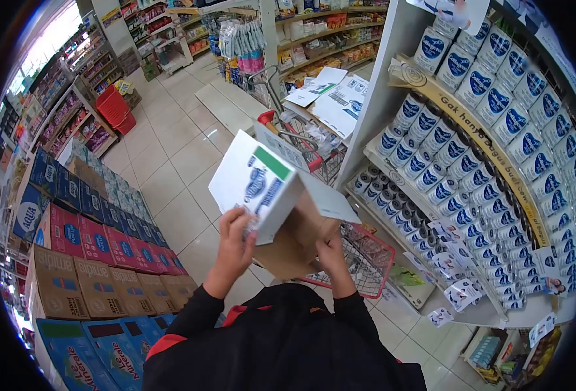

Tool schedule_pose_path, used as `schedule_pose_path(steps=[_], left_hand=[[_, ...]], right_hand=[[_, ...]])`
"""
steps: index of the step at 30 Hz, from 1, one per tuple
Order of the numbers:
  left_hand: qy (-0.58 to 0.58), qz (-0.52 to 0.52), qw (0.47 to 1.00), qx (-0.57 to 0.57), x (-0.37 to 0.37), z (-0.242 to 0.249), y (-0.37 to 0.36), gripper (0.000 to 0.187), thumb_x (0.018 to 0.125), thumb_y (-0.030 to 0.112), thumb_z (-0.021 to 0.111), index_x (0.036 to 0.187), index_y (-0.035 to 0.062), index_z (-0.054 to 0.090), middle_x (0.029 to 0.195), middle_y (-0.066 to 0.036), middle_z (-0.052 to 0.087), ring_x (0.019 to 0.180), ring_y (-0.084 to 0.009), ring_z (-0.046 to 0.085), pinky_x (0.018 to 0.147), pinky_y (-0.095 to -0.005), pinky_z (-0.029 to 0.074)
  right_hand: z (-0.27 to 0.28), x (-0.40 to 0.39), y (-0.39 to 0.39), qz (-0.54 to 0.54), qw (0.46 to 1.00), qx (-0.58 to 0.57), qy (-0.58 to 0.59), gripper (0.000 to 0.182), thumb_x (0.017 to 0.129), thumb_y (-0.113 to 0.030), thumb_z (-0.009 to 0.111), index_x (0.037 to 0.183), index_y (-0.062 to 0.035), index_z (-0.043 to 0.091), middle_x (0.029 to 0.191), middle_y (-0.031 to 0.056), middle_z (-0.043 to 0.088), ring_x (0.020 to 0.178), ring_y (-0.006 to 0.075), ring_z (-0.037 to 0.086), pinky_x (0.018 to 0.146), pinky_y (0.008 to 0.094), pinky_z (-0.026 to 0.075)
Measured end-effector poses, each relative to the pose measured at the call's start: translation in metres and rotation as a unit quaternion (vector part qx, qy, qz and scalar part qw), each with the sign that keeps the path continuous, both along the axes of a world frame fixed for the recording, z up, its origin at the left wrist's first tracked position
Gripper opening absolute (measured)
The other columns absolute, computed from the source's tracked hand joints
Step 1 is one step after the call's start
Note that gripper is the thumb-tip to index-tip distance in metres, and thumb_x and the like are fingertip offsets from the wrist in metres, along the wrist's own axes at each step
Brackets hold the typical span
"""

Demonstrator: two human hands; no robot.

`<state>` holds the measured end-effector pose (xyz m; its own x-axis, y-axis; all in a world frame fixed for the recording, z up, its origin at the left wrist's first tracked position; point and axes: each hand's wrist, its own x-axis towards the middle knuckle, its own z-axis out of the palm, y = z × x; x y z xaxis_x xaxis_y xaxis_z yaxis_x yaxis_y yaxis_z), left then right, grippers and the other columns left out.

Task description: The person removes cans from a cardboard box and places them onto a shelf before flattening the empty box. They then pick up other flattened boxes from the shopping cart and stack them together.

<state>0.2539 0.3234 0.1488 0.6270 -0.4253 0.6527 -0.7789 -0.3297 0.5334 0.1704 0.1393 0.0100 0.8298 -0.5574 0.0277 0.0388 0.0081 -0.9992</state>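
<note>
An opened white cardboard box [236, 182] with a green stripe and blue print is held up in front of my body, tilted, its brown inside showing. My left hand [237, 241] presses on its lower left side, fingers bent against the white panel. On the right, my right hand [331, 253] is closed on a brown flap at the lower edge. Flaps stick out to the right. No contents can be seen in the part of the box that shows.
A red and grey shopping cart [366, 260] stands beyond the box, with flattened cartons [337, 98] behind it. Shelves of white and blue cans [477, 85] rise at right. Stacked drink cartons [92, 287] line the left. A red basket stack [114, 107] stands farther back.
</note>
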Motion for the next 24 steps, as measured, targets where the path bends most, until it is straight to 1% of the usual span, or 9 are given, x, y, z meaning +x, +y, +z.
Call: schedule_pose_path(steps=[4,6,8,10,14,15,19,21,24], left_hand=[[0.077,0.021,0.994,0.077,0.022,0.004,0.029,0.039,0.073,0.009,0.051,0.11,0.0024,0.041,0.098,-0.019,0.045,0.092,-0.0342,0.044,0.081,-0.0357,0.036],[0.238,0.099,0.957,0.136,0.028,0.003,0.042,0.043,0.072,0.011,0.054,0.111,0.0022,0.041,0.103,-0.018,0.044,0.093,-0.0329,0.045,0.079,-0.0352,0.038],[0.179,0.144,0.961,0.154,0.039,-0.027,0.054,0.043,0.07,0.012,0.056,0.109,0.0028,0.043,0.105,-0.016,0.046,0.093,-0.033,0.046,0.079,-0.0354,0.038],[0.101,0.016,0.987,0.121,0.051,-0.057,0.064,0.042,0.068,0.013,0.058,0.106,0.002,0.045,0.102,-0.016,0.049,0.093,-0.032,0.047,0.079,-0.0356,0.038],[-0.062,0.249,0.942,0.218,0.069,-0.131,0.099,0.041,0.068,0.025,0.059,0.102,0.0035,0.049,0.098,-0.015,0.051,0.093,-0.0295,0.048,0.077,-0.0365,0.039],[0.027,0.231,0.971,0.052,0.072,-0.143,0.102,0.042,0.068,0.029,0.057,0.102,0.0038,0.049,0.097,-0.015,0.052,0.092,-0.029,0.048,0.077,-0.0369,0.039],[0.015,0.229,0.948,0.223,0.057,-0.067,0.103,0.042,0.066,0.023,0.06,0.1,0.0022,0.049,0.098,-0.014,0.052,0.092,-0.0289,0.048,0.079,-0.0369,0.038],[0.22,0.13,0.964,0.07,0.06,-0.054,0.115,0.054,0.057,0.013,0.061,0.106,-0.001,0.043,0.105,-0.015,0.047,0.099,-0.0294,0.044,0.086,-0.0348,0.034],[0.191,0.067,0.979,0.025,0.065,-0.021,0.125,0.069,0.048,0.006,0.056,0.114,-0.0038,0.035,0.112,-0.019,0.042,0.106,-0.0301,0.038,0.092,-0.0322,0.026]], right_hand=[[0.032,-0.005,0.017,0.003,0.999,-0.037,0.032,0.047,0.069,-0.001,0.04,0.114,0.0024,0.029,0.101,0.0179,0.048,0.094,0.0283,0.05,0.083,0.0314,0.035],[0.044,-0.004,0.032,0.018,0.998,-0.049,0.031,0.046,0.07,-0.002,0.039,0.114,0.0041,0.029,0.102,0.021,0.048,0.097,0.0295,0.048,0.083,0.0323,0.036],[0.06,-0.002,0.048,0.032,0.998,-0.055,0.019,0.046,0.069,-0.001,0.038,0.114,0.0052,0.029,0.102,0.0231,0.048,0.097,0.0331,0.047,0.083,0.0339,0.036],[0.076,-0.002,0.059,0.101,0.987,-0.125,0.011,0.052,0.067,0.002,0.037,0.117,0.0049,0.027,0.107,0.0238,0.045,0.098,0.0353,0.046,0.084,0.0352,0.035],[0.076,0.006,0.074,0.145,0.963,-0.202,-0.103,0.058,0.064,0.005,0.035,0.121,0.0034,0.024,0.11,0.0239,0.042,0.099,0.036,0.044,0.085,0.0357,0.034],[0.077,0.007,0.076,0.169,0.966,-0.17,-0.101,0.059,0.064,0.006,0.035,0.122,0.0025,0.025,0.112,0.0237,0.041,0.1,0.0348,0.044,0.086,0.0349,0.033],[0.065,0.02,0.076,0.174,0.982,0.012,-0.066,0.052,0.067,0.007,0.034,0.119,0.0019,0.031,0.11,0.0159,0.045,0.101,0.0231,0.045,0.087,0.0287,0.032],[0.047,0.03,0.083,0.135,0.977,0.138,-0.091,0.041,0.071,0.006,0.034,0.111,0.0032,0.038,0.102,0.0082,0.05,0.096,0.0145,0.046,0.082,0.0251,0.035],[0.021,0.044,0.092,0.099,0.98,0.165,-0.055,0.035,0.071,0.006,0.035,0.104,0.0036,0.044,0.098,0.0085,0.051,0.093,0.0137,0.047,0.079,0.0245,0.037]])
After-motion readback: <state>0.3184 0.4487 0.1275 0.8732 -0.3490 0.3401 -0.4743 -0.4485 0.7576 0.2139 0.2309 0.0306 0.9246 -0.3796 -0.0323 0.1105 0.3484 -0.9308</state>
